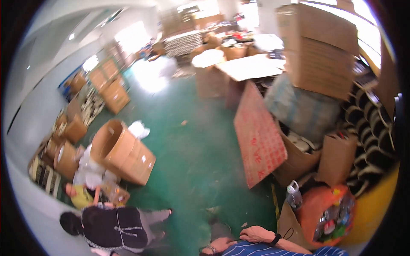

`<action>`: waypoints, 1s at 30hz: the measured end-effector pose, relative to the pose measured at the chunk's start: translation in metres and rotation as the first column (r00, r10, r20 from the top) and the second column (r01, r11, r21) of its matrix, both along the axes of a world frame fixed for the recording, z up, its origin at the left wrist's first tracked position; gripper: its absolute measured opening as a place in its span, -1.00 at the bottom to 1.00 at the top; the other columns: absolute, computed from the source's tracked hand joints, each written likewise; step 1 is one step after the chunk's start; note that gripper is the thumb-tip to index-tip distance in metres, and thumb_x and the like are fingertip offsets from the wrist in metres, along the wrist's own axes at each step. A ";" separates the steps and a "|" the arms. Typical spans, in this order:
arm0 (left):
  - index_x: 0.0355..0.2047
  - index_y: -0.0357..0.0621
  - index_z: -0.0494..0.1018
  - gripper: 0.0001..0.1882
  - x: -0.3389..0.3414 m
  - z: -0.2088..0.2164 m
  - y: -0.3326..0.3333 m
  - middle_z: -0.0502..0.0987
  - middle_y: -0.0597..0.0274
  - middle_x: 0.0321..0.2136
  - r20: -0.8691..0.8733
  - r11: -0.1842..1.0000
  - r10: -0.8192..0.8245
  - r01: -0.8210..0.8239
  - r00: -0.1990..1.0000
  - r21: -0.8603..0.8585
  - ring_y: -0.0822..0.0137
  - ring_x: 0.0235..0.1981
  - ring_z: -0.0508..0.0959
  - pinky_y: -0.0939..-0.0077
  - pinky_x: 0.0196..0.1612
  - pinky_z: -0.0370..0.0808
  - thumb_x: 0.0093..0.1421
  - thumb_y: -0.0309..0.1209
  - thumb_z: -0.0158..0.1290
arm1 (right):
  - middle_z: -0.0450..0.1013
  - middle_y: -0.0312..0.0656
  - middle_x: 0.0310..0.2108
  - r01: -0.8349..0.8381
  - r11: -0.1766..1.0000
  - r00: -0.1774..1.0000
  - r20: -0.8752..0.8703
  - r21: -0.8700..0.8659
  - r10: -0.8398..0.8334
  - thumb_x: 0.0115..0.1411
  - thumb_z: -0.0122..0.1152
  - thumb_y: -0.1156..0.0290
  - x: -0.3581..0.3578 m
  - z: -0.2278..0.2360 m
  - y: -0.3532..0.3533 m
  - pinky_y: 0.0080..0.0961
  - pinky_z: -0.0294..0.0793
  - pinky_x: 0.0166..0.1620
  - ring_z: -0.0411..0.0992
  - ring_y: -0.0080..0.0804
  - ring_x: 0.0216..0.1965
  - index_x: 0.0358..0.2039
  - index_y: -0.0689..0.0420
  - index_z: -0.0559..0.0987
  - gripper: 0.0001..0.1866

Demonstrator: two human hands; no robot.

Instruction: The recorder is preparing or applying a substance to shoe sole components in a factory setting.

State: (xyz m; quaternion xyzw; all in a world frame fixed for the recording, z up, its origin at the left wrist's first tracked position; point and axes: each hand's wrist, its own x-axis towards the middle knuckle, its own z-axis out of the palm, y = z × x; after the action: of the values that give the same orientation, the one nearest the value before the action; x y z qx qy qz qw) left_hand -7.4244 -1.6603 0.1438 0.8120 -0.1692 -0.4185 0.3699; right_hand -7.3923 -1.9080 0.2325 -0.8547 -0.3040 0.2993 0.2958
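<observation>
At the bottom edge, my two hands are close together in front of a blue striped shirt. My right hand [257, 234] comes in from the right, a black band [276, 239] on its wrist. Its fingers look loosely extended to the left, and no object shows in it. My left hand [221, 244] is lower and further left, with something dark around the wrist [208, 248]. Blur and the frame edge hide how its fingers are set. Nearest my right hand are a brown cardboard piece [291, 222] and an orange bag [310, 213] of plastic bottles.
A person in black [115, 228] stands at lower left beside a seated person in yellow [81, 196]. A large open carton [128, 153] is nearby. On the right, a red-marked cardboard sheet [258, 141] leans before a woven sack [303, 106] and tall carton [320, 55]. Green floor [188, 158] runs between.
</observation>
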 end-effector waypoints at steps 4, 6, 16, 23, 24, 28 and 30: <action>-0.03 -0.13 0.57 -0.62 0.113 0.004 0.024 0.61 -0.01 -0.11 0.113 0.984 -0.154 0.163 0.982 -0.072 -0.03 -0.04 0.58 0.21 0.08 0.47 0.39 -0.21 -0.14 | 0.61 0.05 -0.23 -0.025 1.000 0.975 -0.223 0.002 0.024 0.38 0.04 0.10 0.097 -0.040 0.034 -0.21 0.54 -0.10 0.57 0.06 -0.23 -0.14 0.17 0.68 -0.60; -0.04 -0.14 0.57 -0.62 0.163 -0.006 0.054 0.61 -0.01 -0.12 0.134 0.980 -0.079 0.102 0.988 -0.171 -0.02 -0.04 0.58 0.21 0.08 0.48 0.40 -0.21 -0.16 | 0.62 0.03 -0.25 0.094 0.996 0.954 -0.286 0.009 -0.088 0.38 0.08 0.10 0.158 -0.019 0.059 -0.30 0.54 -0.10 0.58 -0.06 -0.24 -0.12 0.16 0.68 -0.61; -0.04 -0.15 0.61 -0.37 0.412 0.038 0.168 0.65 -0.07 -0.10 -0.122 0.993 -0.114 0.110 0.986 -0.039 -0.04 -0.04 0.61 0.18 0.09 0.48 0.37 0.15 -0.16 | 0.60 0.02 -0.10 0.041 0.999 0.916 -0.398 -0.011 -0.042 0.41 0.00 0.05 0.391 -0.021 0.164 -0.30 0.49 0.03 0.55 -0.09 -0.06 0.02 0.16 0.62 -0.54; -0.07 -0.16 0.61 -0.56 0.537 0.070 0.220 0.63 -0.10 -0.10 -0.067 0.978 0.186 -0.191 0.980 -0.084 -0.08 -0.02 0.58 0.16 0.04 0.49 0.30 -0.07 0.03 | 0.60 0.00 -0.11 -0.106 0.990 0.859 -0.510 -0.089 0.046 0.42 0.00 0.09 0.556 -0.034 0.225 -0.25 0.47 0.02 0.54 -0.07 -0.04 0.02 0.12 0.61 -0.58; -0.07 -0.16 0.61 -0.56 0.556 0.060 0.227 0.63 -0.10 -0.10 -0.063 0.979 0.188 -0.192 0.980 -0.072 -0.08 -0.02 0.58 0.16 0.04 0.49 0.30 -0.07 0.03 | 0.60 0.00 -0.11 -0.106 0.991 0.860 -0.508 -0.077 0.053 0.42 0.00 0.09 0.581 -0.037 0.233 -0.25 0.47 0.02 0.54 -0.07 -0.04 0.02 0.12 0.61 -0.58; -0.11 -0.18 0.61 -0.63 0.644 0.001 0.253 0.64 -0.11 -0.15 0.020 0.969 0.247 -0.247 0.969 -0.006 -0.08 -0.06 0.60 0.13 0.03 0.49 0.27 -0.18 0.05 | 0.61 0.02 -0.21 -0.185 0.983 0.897 -0.408 0.006 0.171 0.37 0.04 0.15 0.695 -0.066 0.272 -0.21 0.49 -0.07 0.56 -0.01 -0.13 -0.10 0.15 0.63 -0.65; -0.14 -0.20 0.62 -0.64 0.691 -0.005 0.271 0.65 -0.10 -0.20 -0.106 0.947 0.320 -0.321 0.941 0.012 -0.10 -0.10 0.62 0.10 0.00 0.51 0.23 -0.19 0.07 | 0.61 0.03 -0.25 -0.246 0.968 0.897 -0.365 0.055 0.249 0.35 0.06 0.17 0.755 -0.063 0.287 -0.19 0.49 -0.10 0.56 0.01 -0.16 -0.13 0.16 0.63 -0.66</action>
State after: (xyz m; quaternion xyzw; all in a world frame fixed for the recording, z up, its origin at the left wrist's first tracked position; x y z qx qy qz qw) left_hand -6.7330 -1.3891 0.1392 0.8043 -0.0161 -0.3951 0.4435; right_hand -6.6378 -1.6209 0.1692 -0.7365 -0.3502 0.4887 0.3101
